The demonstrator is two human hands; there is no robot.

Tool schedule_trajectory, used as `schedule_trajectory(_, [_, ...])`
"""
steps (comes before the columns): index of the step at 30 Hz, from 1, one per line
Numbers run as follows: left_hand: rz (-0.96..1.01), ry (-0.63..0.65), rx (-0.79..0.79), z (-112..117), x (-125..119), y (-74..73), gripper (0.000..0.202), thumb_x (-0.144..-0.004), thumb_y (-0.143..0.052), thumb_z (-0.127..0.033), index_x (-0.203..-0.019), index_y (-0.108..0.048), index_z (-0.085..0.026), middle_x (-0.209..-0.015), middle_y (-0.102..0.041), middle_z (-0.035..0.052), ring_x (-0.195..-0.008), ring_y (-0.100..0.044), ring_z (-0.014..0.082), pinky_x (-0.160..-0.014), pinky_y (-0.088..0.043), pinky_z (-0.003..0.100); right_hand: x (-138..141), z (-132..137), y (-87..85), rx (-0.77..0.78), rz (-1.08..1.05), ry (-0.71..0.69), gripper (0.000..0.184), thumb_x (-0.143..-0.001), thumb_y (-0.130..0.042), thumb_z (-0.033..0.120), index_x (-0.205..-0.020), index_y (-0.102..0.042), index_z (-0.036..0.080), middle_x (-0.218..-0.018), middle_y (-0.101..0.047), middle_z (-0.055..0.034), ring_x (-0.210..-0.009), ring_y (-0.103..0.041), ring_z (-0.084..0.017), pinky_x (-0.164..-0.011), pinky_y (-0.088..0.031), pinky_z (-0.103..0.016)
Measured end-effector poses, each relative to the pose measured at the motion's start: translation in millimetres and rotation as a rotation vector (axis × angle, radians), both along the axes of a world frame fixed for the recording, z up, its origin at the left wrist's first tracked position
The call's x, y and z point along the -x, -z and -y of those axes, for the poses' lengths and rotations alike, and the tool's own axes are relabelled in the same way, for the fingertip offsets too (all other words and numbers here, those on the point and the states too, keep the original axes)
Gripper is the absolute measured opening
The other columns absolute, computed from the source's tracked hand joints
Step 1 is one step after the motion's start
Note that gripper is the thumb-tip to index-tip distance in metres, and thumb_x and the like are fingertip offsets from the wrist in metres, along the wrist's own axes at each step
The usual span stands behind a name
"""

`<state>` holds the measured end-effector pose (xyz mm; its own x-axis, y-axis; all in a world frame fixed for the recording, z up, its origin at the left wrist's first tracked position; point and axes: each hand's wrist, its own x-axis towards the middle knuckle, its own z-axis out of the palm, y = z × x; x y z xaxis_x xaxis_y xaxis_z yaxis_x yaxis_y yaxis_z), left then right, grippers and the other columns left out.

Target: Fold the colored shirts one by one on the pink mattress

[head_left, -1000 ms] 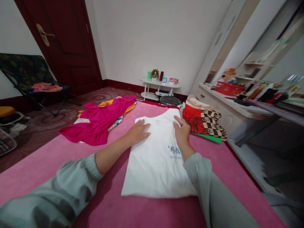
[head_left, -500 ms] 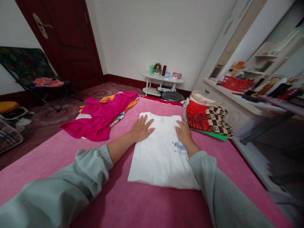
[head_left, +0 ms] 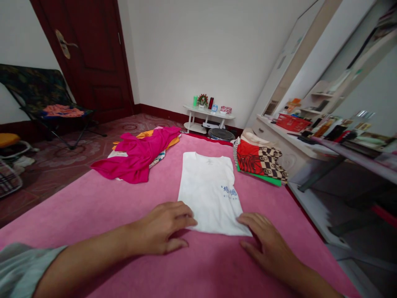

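Note:
A white T-shirt (head_left: pixel 206 190) with blue lettering on its right side lies folded into a narrow shape, neckline away from me. My left hand (head_left: pixel 163 227) is at its near left corner, fingers over the edge and thumb apart on the pink bedspread. At the near right corner, my right hand (head_left: pixel 265 238) has its fingertips by the shirt's side edge, thumb spread away from them. Both hands are open and grip nothing.
A loose magenta garment (head_left: pixel 136 155) lies over other clothes on the left of the pink bedspread (head_left: pixel 77 215). Folded clothes (head_left: pixel 259 159) are stacked at the far right. A dressing table (head_left: pixel 279 132) with a red basket (head_left: pixel 293 122) stands beyond the right edge.
Both hands have moved from the shirt's shoulders back towards me to its near corners. The shirt's sides now lie narrower, and the view has shifted slightly.

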<state>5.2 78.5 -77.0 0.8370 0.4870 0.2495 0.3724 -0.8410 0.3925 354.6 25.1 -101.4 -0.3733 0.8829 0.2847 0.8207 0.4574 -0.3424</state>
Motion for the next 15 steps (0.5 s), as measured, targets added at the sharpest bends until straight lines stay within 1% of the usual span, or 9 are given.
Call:
schedule_trajectory(2, [-0.038, -0.053, -0.059, 2, -6, 1.8, 0.031, -0.088, -0.055, -0.027, -0.118, -0.061, -0.022, -0.109, -0.062, 0.0088, -0.099, -0.057, 0.0210, -0.089, -0.046, 0.033, 3, 5, 2.0, 0.001, -0.016, -0.011, 0.030, -0.086, -0.054, 0.029, -0.115, -0.063, 0.029, -0.113, -0.065, -0.0106, -0.108, -0.058, -0.025, -0.094, -0.048, -0.044])
schedule_trajectory(4, [-0.067, -0.073, -0.086, -3, -11, 1.4, 0.026, -0.088, -0.048, -0.015, -0.108, -0.064, -0.021, -0.098, -0.062, 0.0071, -0.090, -0.057, 0.0183, -0.081, -0.046, 0.029, 6, 1, -3.0, -0.006, -0.056, -0.018, 0.024, -0.090, -0.047, 0.024, -0.103, -0.067, 0.028, -0.102, -0.067, -0.0097, -0.097, -0.062, -0.023, -0.086, -0.052, -0.040])
schedule_trajectory(6, [-0.060, -0.063, -0.100, -10, -12, -3.7, 0.029, -0.086, -0.045, -0.009, -0.103, -0.065, -0.020, -0.092, -0.061, 0.0061, -0.085, -0.056, 0.0170, -0.076, -0.045, 0.026, 9, -3, -12.3, -0.027, -0.075, -0.040, 0.025, -0.091, -0.044, 0.023, -0.098, -0.068, 0.027, -0.094, -0.068, -0.0091, -0.090, -0.063, -0.023, -0.081, -0.053, -0.038])
schedule_trajectory(9, [-0.029, -0.061, -0.085, -12, -3, -16.0, 0.032, -0.082, -0.046, -0.006, -0.103, -0.065, -0.022, -0.092, -0.061, 0.0051, -0.084, -0.056, 0.0159, -0.072, -0.042, 0.023, 10, 2, -22.9, -0.042, -0.041, -0.048, 0.024, -0.091, -0.046, 0.024, -0.099, -0.068, 0.028, -0.092, -0.068, -0.0088, -0.088, -0.063, -0.023, -0.080, -0.052, -0.038])
schedule_trajectory(11, [-0.059, -0.040, -0.041, -7, 4, -24.2, 0.024, -0.081, -0.050, -0.008, -0.093, -0.066, -0.022, -0.086, -0.061, 0.0036, -0.080, -0.057, 0.0151, -0.068, -0.041, 0.022, 12, 10, -26.1, -0.027, -0.001, -0.054, 0.022, -0.091, -0.048, 0.026, -0.097, -0.069, 0.029, -0.092, -0.069, -0.0079, -0.087, -0.063, -0.022, -0.078, -0.052, -0.037])
schedule_trajectory(13, [-0.120, -0.002, 0.013, 1, 5, -32.5, 0.007, -0.081, -0.059, -0.019, -0.081, -0.065, -0.021, -0.081, -0.063, 0.0027, -0.075, -0.059, 0.0153, -0.066, -0.041, 0.023, 18, 16, -31.7, 0.029, 0.044, -0.057, 0.020, -0.090, -0.050, 0.030, -0.088, -0.070, 0.029, -0.086, -0.069, -0.0066, -0.082, -0.063, -0.022, -0.075, -0.052, -0.036])
schedule_trajectory(14, [-0.148, 0.010, 0.041, 4, 2, -36.9, 0.008, -0.081, -0.062, -0.027, -0.076, -0.065, -0.021, -0.078, -0.063, 0.0025, -0.073, -0.060, 0.0155, -0.066, -0.042, 0.023, 24, 16, -36.6, 0.063, 0.060, -0.048, 0.022, -0.091, -0.050, 0.033, -0.081, -0.070, 0.028, -0.081, -0.068, -0.0061, -0.078, -0.063, -0.021, -0.073, -0.051, -0.035])
schedule_trajectory(15, [-0.164, 0.006, 0.066, 6, -3, -41.1, 0.018, -0.083, -0.062, -0.035, -0.073, -0.065, -0.020, -0.075, -0.064, 0.0025, -0.069, -0.060, 0.0154, -0.065, -0.042, 0.024, 32, 15, -42.8, 0.092, 0.065, -0.033, 0.027, -0.091, -0.049, 0.036, -0.076, -0.069, 0.027, -0.077, -0.067, -0.0059, -0.076, -0.063, -0.021, -0.072, -0.051, -0.035])
